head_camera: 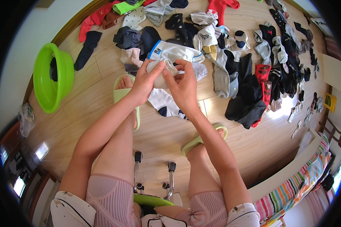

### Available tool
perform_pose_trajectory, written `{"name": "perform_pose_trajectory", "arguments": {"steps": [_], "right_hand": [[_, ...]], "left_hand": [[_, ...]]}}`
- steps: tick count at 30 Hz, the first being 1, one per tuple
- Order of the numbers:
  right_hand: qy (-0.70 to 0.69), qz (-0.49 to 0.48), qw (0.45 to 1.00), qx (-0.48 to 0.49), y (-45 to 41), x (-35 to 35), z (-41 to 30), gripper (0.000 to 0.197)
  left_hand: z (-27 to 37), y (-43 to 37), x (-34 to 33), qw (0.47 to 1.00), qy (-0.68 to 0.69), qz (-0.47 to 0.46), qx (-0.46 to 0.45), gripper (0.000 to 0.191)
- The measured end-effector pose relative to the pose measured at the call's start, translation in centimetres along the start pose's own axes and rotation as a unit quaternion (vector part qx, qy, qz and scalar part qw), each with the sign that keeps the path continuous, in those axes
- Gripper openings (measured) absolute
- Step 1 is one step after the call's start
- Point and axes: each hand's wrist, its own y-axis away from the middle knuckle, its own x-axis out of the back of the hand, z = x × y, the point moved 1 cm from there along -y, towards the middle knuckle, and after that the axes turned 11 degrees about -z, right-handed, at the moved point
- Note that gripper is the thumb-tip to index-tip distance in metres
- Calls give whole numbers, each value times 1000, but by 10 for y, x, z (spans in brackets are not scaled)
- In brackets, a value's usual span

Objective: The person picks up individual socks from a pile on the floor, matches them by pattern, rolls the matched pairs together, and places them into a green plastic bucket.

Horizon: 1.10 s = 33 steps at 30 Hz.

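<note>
Between my two hands is a small whitish sock (162,81), bunched up at its opening. My left hand (145,81) grips its left side, thumb on top. On the other side my right hand (183,85) pinches the cloth between thumb and fingers. Just beyond them lies a white sock with a blue-edged cuff (176,51). A light grey sock with navy patches (166,103) lies on the floor below my hands. To the right of my right hand a grey sock (200,71) is partly hidden by it.
Many loose socks cover the wooden floor, including a dark pile (245,99) to the right. A green plastic basin (59,82) on the left holds something dark. My slippered feet stand either side of a wheeled chair base (153,187). A bed with striped bedding (284,195) is at lower right.
</note>
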Motion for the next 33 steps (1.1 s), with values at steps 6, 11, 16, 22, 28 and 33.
{"name": "perform_pose_trajectory", "arguments": {"steps": [6,11,16,22,28,33], "right_hand": [[29,-6,999,-29,7,-11,-12,46],[69,-50,996,34,9,-25,-3,31],[40,-24,998,41,-8,-36,-2,26],[-50,-109,993,7,-31,-49,-10,18],[49,-187,977,87,-49,-71,-23,19],[282,-148,917,240,-80,-91,-42,24]], "left_hand": [[3,-12,7,979,-97,160,-84,45],[6,-23,36,950,-134,250,-129,54],[23,-16,31,963,-100,219,-123,55],[39,-7,45,968,-105,183,-139,49],[66,-6,73,952,-56,271,-134,49],[80,6,98,930,-109,321,-143,49]]}}
